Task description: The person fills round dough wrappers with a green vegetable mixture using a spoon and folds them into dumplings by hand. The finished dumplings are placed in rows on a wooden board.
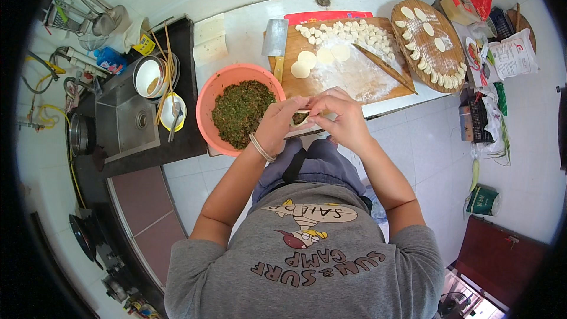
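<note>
Between my hands is a dumpling (300,118), its pale wrapper folded around dark green filling that still shows. My left hand (275,125) cradles it from the left, fingers closed about it. With bent fingertips, my right hand (342,117) pinches the wrapper's right edge. Left of them sits a pink bowl (204,103) of chopped green filling (239,112). Beyond my hands, a floured cutting board (357,85) carries flat round wrappers (300,70), many small dough pieces (354,32) and a tapered wooden rolling pin (384,68).
A cleaver (276,38) lies at the board's left edge. To the right, a round wooden board (428,53) holds rows of dumplings and several wrappers. At left are a sink (127,124), stacked bowls (149,77) with long chopsticks (168,65), and a small bowl (173,112) with a spoon.
</note>
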Demonstrator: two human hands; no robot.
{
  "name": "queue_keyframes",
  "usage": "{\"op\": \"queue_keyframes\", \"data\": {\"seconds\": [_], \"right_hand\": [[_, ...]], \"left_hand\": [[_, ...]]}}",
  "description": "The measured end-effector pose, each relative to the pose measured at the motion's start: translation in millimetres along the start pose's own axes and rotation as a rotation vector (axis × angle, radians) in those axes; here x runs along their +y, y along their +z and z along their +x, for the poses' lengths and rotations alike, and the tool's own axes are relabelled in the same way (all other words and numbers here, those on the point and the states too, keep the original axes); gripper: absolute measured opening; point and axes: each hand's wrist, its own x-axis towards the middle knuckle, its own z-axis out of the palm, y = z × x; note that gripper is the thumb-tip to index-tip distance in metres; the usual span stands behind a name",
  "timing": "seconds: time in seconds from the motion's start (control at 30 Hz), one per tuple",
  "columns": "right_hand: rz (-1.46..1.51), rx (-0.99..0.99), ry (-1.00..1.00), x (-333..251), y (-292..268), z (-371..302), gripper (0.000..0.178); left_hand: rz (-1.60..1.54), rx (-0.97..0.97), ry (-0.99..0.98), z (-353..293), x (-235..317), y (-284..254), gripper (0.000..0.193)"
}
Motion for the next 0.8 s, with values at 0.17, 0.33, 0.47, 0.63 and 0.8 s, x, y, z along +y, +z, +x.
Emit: {"op": "queue_keyframes", "data": {"seconds": [0.17, 0.33, 0.47, 0.63, 0.8], "right_hand": [[-0.002, -0.029, 0.143, -7, -1, 3, 0.021], [-0.013, -0.001, 0.144, -10, 1, 6, 0.019], [-0.074, 0.039, 0.028, -5, 0, 9, 0.018], [-0.097, 0.076, -0.019, -4, 0, 10, 0.020], [0.056, 0.188, 0.169, 1, -10, 0, 0.025]], "left_hand": [[0.015, -0.020, -0.019, -1, 1, -2, 0.039], [0.000, 0.004, -0.001, 0, -1, -5, 0.035], [-0.100, -0.023, 0.045, 0, -2, -7, 0.031], [-0.140, -0.022, 0.094, 4, -5, -15, 0.033], [-0.299, -0.019, 0.070, 0, 0, -21, 0.042]]}}
